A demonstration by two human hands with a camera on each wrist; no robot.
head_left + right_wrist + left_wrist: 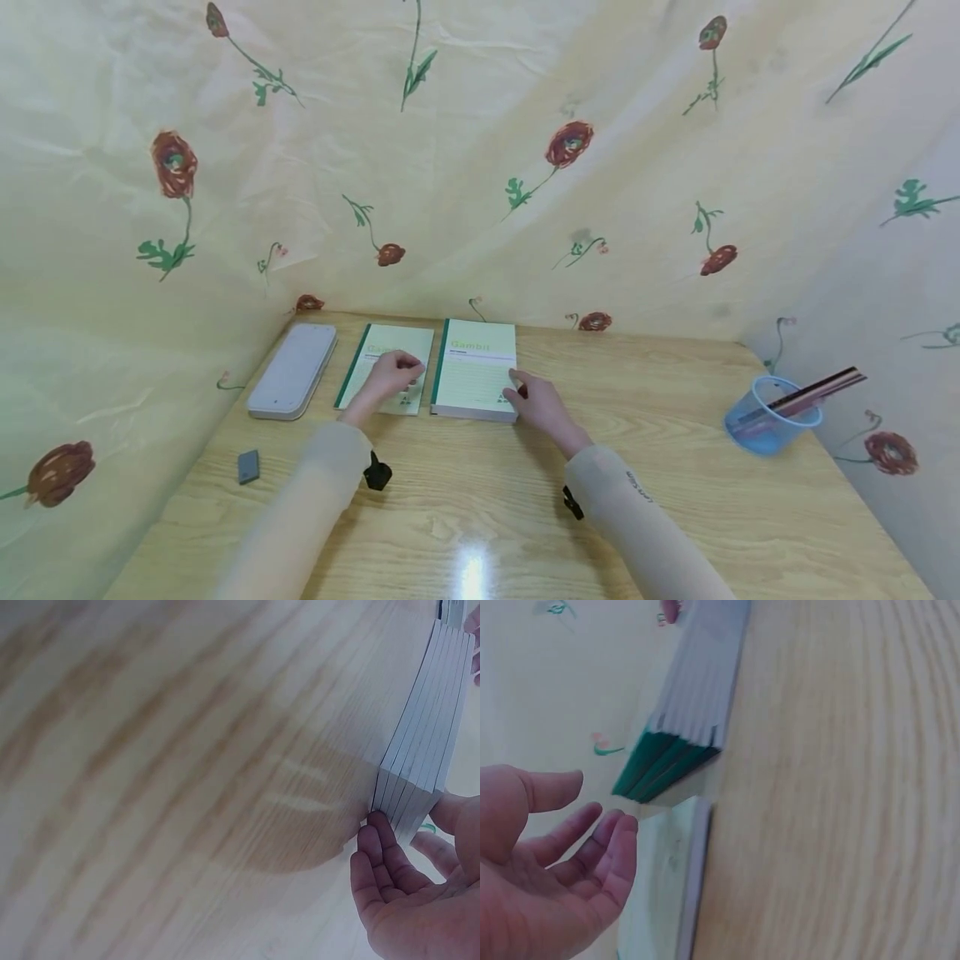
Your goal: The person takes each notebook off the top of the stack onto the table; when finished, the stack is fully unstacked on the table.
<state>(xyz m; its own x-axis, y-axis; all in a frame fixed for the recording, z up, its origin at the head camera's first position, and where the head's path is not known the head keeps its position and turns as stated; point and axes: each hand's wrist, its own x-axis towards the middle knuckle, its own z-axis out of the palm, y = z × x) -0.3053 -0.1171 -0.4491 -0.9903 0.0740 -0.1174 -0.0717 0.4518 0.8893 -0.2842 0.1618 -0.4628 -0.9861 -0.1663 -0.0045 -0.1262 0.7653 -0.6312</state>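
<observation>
A thick stack of several pale green Gambit notebooks (472,379) lies at the table's back, green spines (664,765) facing left. Close on its left lies a thinner Gambit notebook (405,337), partly covered by my left hand (388,375). That hand hovers over it holding nothing, with a gap between thumb and loosely bent fingers in the left wrist view. My right hand (542,404) is at the stack's right side. Its fingertips (379,821) touch the page edges near the lower corner, the thumb partly hidden behind the corner.
A white, rounded case (292,371) lies at the back left, with a small grey block (248,467) in front of it. On the right stands a blue translucent cup (765,429) holding several pencil-like sticks (817,392). A flowered cloth (465,167) hangs behind the wooden table (465,492).
</observation>
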